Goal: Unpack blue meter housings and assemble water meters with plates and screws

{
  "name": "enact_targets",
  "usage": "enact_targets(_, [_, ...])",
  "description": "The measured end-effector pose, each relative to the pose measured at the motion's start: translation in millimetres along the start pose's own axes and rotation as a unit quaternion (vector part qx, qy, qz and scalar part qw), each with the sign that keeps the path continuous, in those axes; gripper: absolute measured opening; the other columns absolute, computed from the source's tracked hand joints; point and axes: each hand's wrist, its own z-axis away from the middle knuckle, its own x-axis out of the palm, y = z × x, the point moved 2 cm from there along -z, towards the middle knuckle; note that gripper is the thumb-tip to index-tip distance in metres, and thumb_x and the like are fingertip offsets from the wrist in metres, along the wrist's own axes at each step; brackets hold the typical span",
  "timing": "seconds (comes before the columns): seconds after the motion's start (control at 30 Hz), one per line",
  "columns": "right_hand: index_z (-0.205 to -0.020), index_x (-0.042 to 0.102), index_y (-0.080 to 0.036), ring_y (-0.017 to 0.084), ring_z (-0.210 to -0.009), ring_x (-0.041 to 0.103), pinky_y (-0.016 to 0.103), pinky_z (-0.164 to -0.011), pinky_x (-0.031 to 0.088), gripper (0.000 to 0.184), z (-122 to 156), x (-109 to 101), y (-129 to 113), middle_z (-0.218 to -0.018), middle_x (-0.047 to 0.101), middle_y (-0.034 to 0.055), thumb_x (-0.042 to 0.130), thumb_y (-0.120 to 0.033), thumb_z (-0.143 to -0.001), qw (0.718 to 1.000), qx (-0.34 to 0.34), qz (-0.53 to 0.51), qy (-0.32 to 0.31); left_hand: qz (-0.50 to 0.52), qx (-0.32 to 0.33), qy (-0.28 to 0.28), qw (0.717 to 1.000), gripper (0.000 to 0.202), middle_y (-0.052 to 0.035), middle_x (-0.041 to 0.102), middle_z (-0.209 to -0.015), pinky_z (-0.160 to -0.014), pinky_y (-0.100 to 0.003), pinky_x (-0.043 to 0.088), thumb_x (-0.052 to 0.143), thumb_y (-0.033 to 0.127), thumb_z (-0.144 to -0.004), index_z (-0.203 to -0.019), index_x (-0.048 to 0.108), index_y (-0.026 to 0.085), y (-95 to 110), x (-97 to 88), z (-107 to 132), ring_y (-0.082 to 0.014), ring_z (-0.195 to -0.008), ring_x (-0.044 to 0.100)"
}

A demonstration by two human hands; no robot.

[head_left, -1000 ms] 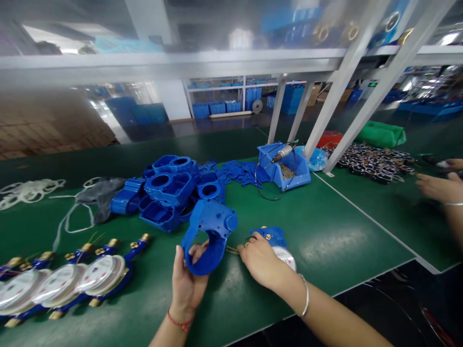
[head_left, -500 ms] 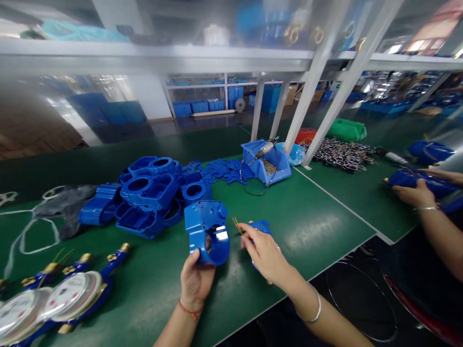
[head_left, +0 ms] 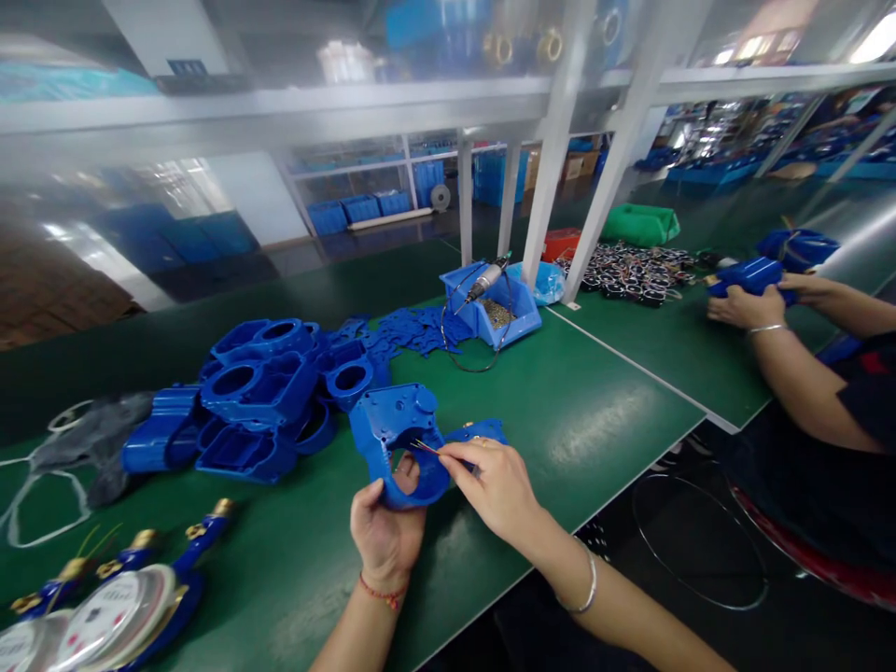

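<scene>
My left hand [head_left: 388, 532] is closed on a blue plastic housing [head_left: 368, 434], thumb outside and fingers showing through its round opening. The housing is tilted above the green bench. My right hand [head_left: 494, 481] pinches a few thin wires [head_left: 428, 449] between thumb and fingertips. Their tips reach into the housing's opening. Behind my right hand lies another blue part [head_left: 483, 430], mostly hidden by the hand, and I cannot tell whether the wires run to it.
Several blue housings [head_left: 262, 383] are piled at left, beside flat blue pieces [head_left: 420, 329]. A blue bin [head_left: 522, 327] of small screws carries a power screwdriver [head_left: 488, 278]. Brass-ended water meters [head_left: 105, 616] lie at front left. A co-worker's hands [head_left: 752, 308] hold a blue part at right.
My right hand has brought the wires left, from beside the housing to its opening. The housing has turned in my left hand. The view has shifted, and the co-worker has lifted a blue part.
</scene>
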Motion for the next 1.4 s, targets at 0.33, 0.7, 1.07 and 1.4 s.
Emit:
enact_targets(0.33, [-0.097, 0.072, -0.023, 0.015, -0.088, 0.063, 0.025, -0.085, 0.044, 0.014, -8, 5, -3, -0.095, 0.07, 0.0003, 0.06, -0.019, -0.091, 0.999, -0.02, 0.025, -0.009, -0.043, 0.029, 0.019, 0.998, 0.037, -0.0063, 0.07, -0.085, -0.082, -0.031, 0.051, 0.062, 0.049, -0.072, -0.083, 0.069, 0.015, 0, -13.4, -14, -0.0203, -0.083, 0.065])
enact_targets(0.7, [-0.084, 0.073, -0.022, 0.018, -0.083, 0.059, 0.03, -0.084, 0.039, 0.018, -16, 5, -11, -0.081, 0.068, 0.0015, 0.056, -0.02, -0.09, 0.994, 0.017, 0.102, -0.039, -0.04, 0.049, 0.048, 0.997, 0.042, -0.0033, 0.065, -0.078, -0.081, -0.031, 0.05, 0.058, 0.06, -0.075, -0.079, 0.067, 0.019, -2, 7.8, -10, -0.0218, -0.095, 0.062])
enact_targets(1.07, [-0.084, 0.073, -0.025, 0.018, -0.081, 0.064, 0.028, -0.069, 0.04, 0.023, -28, 5, -15, -0.083, 0.07, 0.0014, 0.051, -0.025, -0.089, 0.985, 0.057, 0.138, -0.091, -0.055, 0.052, 0.042, 0.996, 0.042, -0.0038, 0.066, -0.083, -0.084, -0.033, 0.049, 0.058, 0.059, -0.075, -0.084, 0.068, 0.019, -1, 9.2, -6, -0.0218, -0.094, 0.063])
enact_targets(1.4, [-0.084, 0.07, -0.023, 0.02, -0.079, 0.064, 0.028, -0.064, 0.041, 0.025, -26, 6, -18, -0.083, 0.068, 0.003, 0.047, -0.028, -0.091, 0.977, 0.056, 0.189, -0.078, -0.056, 0.015, 0.036, 0.998, 0.043, -0.0055, 0.069, -0.091, -0.092, -0.037, 0.047, 0.057, 0.057, -0.077, -0.092, 0.068, 0.019, -6, 11.2, -3, -0.0242, -0.1, 0.062])
